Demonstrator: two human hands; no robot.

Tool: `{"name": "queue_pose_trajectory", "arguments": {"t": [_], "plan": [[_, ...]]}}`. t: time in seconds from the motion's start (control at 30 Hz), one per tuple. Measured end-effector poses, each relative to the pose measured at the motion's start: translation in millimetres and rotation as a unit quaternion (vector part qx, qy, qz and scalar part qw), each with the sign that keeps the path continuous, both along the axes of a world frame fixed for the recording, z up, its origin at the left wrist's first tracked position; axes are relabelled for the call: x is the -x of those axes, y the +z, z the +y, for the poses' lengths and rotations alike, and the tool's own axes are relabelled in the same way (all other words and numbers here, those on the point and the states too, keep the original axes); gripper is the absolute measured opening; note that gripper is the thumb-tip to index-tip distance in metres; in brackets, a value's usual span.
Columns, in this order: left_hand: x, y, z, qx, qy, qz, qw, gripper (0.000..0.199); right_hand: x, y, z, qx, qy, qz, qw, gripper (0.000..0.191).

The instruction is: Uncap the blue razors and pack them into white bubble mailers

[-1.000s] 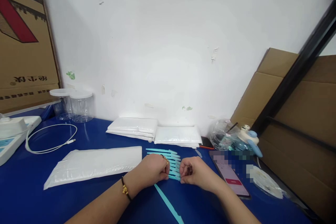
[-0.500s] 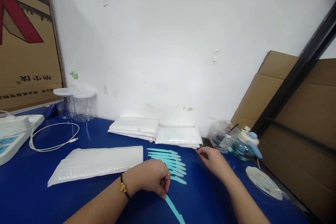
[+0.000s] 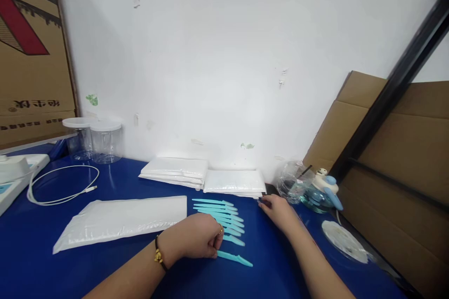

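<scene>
We find the left hand point(image 3: 202, 236) pinching a turquoise stick point(image 3: 235, 258) on the surface's point(image 3: 273, 261) near-edge side of the row point(image 3: 235, 217); alignment appears in hand, the next move calling for release. Right hand's point(image 3: 280, 215) grip: we cannot tell.

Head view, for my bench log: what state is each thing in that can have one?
Nearest teal tool: held at its left end.
Left hand: pinching that end.
Right hand: fingers partly curled; grip unclear.
Other teal tools: lying in a row, partly hidden.
Front white packet: lying flat.
Back white packets: in two stacks.
Clear jars: upright, lidded.
White cable: loosely coiled, visible tip unplugged.
</scene>
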State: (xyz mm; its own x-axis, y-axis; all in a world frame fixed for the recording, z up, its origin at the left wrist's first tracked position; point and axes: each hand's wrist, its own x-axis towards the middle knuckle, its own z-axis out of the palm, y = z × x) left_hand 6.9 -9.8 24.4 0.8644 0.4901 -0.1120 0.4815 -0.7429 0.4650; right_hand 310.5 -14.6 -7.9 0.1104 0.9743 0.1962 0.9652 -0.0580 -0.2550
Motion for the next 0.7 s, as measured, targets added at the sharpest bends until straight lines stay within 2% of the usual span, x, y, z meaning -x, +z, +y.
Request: {"name": "queue_pose_trajectory", "arguments": {"t": [0.13, 0.23, 0.3, 0.33, 0.37, 0.43, 0.5, 0.57, 0.7], "plan": [[1, 0.3, -1, -0.024, 0.003, 0.005, 1.000, 0.008, 15, -1.3, 0, 0.021, -0.015, -0.020, 0.999, 0.013], [1, 1.5, -1, -0.032, -0.003, 0.006, 0.999, 0.010, 17, 2.8, -7, 0.031, -0.024, -0.021, 0.999, 0.020], [1, 2.9, -1, -0.037, 0.000, 0.001, 0.999, 0.010, 17, 6.5, -12, 0.040, -0.009, 0.038, 0.998, 0.028], [1, 3.7, 0, -0.045, 0.008, -0.007, 0.999, 0.010, 16, 8.6, -14, 0.046, 0.007, 0.103, 0.994, 0.028], [1, 4.5, 1, -0.055, 0.019, -0.018, 0.998, 0.010, 15, 10.9, -15, 0.051, 0.027, 0.187, 0.981, 0.024], [2, 5.7, 4, -0.070, 0.044, -0.040, 0.996, 0.011, 14, 15.8, -18, 0.054, 0.070, 0.360, 0.929, 0.016], [4, 6.3, 8, -0.073, 0.064, -0.052, 0.994, 0.012, 14, 21.2, -21, 0.058, 0.098, 0.462, 0.879, 0.022], [6, 6.3, 12, -0.066, 0.075, -0.051, 0.994, 0.012, 15, 26.0, -24, 0.073, 0.105, 0.502, 0.856, 0.027], [9, 5.5, 17, -0.046, 0.091, -0.057, 0.993, 0.009, 24, 31.4, -29, 0.098, 0.110, 0.516, 0.844, 0.032]]}}
